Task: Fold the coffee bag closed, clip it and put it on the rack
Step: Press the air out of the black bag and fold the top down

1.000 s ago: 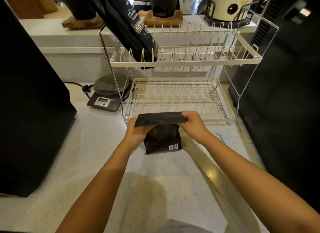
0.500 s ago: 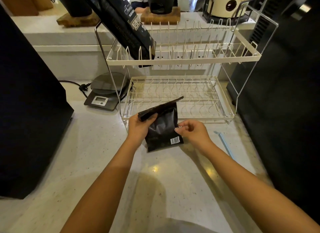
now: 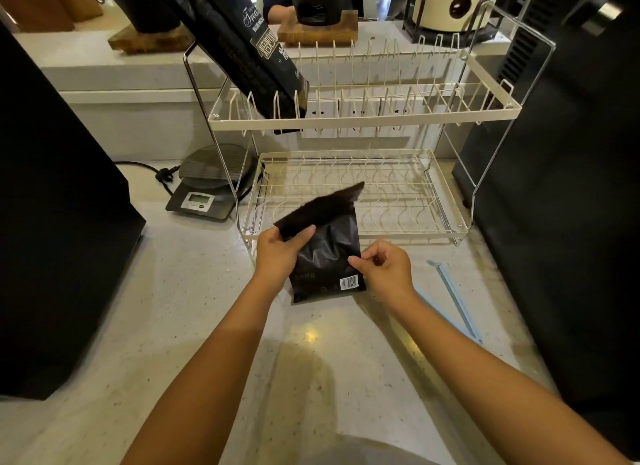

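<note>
A small black coffee bag [image 3: 327,257] with a white barcode stands on the counter just in front of the cream wire rack [image 3: 360,116]. My left hand [image 3: 278,251] grips the folded top at its left corner, thumb on the flap. The flap's right corner sticks up free. My right hand [image 3: 384,269] pinches the bag's right edge lower down. A long pale blue clip [image 3: 453,302] lies on the counter to the right of my right hand.
A larger black coffee bag [image 3: 249,49] leans in the rack's upper tier at the left. A digital scale [image 3: 207,184] sits left of the rack. Large black appliances stand at the left [image 3: 52,205] and right [image 3: 571,187].
A second ago both hands held the folded top level. My right hand has let go of the top and dropped to the bag's right edge; the flap's right corner has sprung up.
</note>
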